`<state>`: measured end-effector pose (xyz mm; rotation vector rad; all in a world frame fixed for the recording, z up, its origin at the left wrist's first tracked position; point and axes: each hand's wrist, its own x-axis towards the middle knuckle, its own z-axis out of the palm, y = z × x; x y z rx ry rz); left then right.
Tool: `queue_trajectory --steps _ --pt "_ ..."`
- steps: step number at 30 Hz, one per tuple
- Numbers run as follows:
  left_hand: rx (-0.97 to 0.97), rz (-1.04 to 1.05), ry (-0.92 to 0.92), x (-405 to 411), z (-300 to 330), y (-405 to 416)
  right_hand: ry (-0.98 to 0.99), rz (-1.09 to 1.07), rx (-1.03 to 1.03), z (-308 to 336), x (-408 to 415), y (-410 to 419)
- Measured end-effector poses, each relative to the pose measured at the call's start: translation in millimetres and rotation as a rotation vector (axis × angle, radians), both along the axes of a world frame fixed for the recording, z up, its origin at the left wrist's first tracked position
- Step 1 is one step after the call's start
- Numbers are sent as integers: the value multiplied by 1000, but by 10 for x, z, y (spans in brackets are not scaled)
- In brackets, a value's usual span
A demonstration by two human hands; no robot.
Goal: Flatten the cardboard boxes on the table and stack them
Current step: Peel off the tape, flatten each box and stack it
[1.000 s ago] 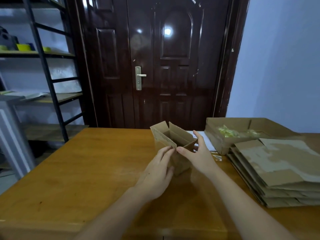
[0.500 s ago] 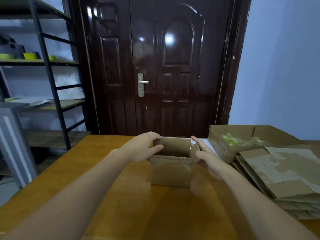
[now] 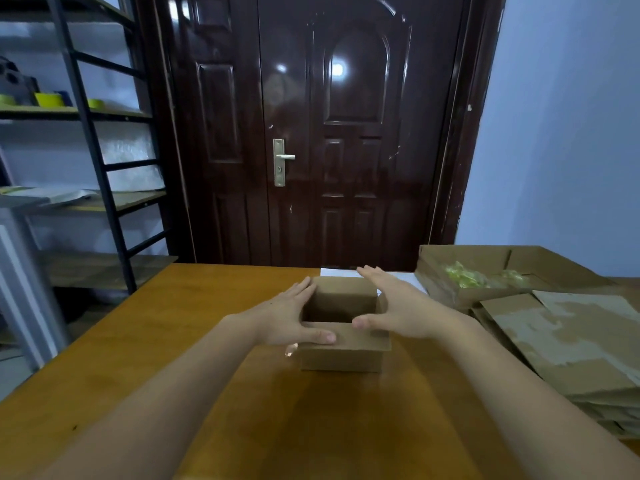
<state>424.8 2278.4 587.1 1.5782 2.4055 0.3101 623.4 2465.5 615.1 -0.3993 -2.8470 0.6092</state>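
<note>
The small cardboard box (image 3: 343, 336) stood open-topped on the table (image 3: 166, 341), left of the flattened stack (image 3: 568, 344). It sat squarely between the left hand (image 3: 289, 318) and right hand (image 3: 398, 308), both flat-fingered against opposite walls, equally near.

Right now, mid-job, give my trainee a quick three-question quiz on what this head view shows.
1. True or false: the small box between the hands is already flattened.
2. Where is the stack of flattened boxes? A) person's right B) person's left C) on the shelf
3. Which hands touch the small box?

Key: 1. False, it stands open. 2. A. 3. Both: the left hand and right hand flank it, thumbs on the near flap.
</note>
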Motion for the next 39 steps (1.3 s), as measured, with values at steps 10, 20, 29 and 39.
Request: queue_trajectory --steps 10,20,29,39 --pt "264 21 -156 25 -298 105 -2 -96 -114 -431 15 65" --pt "372 88 -203 50 -423 88 123 -136 -192 -550 27 -33" --pt "336 23 -292 -33 -330 29 168 -158 -113 -520 81 -183" --pt "279 38 144 -244 -275 -109 156 -109 -135 -546 80 -317"
